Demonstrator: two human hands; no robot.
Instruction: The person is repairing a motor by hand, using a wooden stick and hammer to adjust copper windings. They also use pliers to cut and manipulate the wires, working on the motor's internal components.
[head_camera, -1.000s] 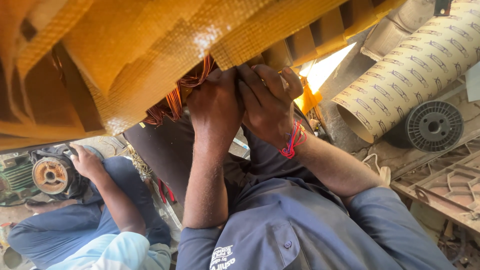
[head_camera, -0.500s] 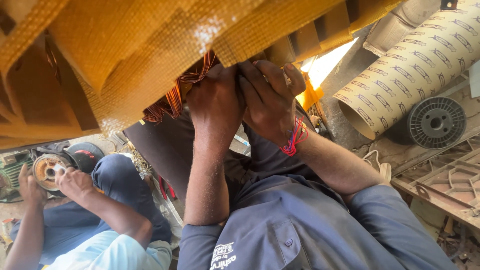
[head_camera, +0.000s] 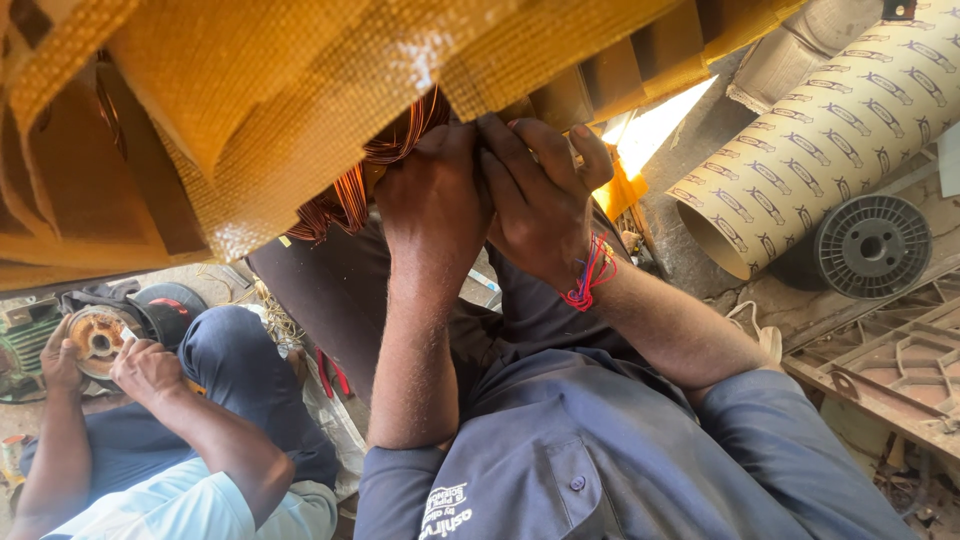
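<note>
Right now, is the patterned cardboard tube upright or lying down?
Lying down: the patterned cardboard tube rests tilted on its side, open end facing the camera, beside a black spool.

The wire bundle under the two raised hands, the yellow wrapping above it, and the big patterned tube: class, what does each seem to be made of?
Wire bundle: probably enamelled copper, going by its glossy orange-brown strands.
Yellow wrapping: seems a woven tape or cloth with a glossy coating; a fine weave shows.
Patterned tube: likely rolled card or paper, matte, with a hollow end.
The left hand and right hand press at the bundle.
</note>
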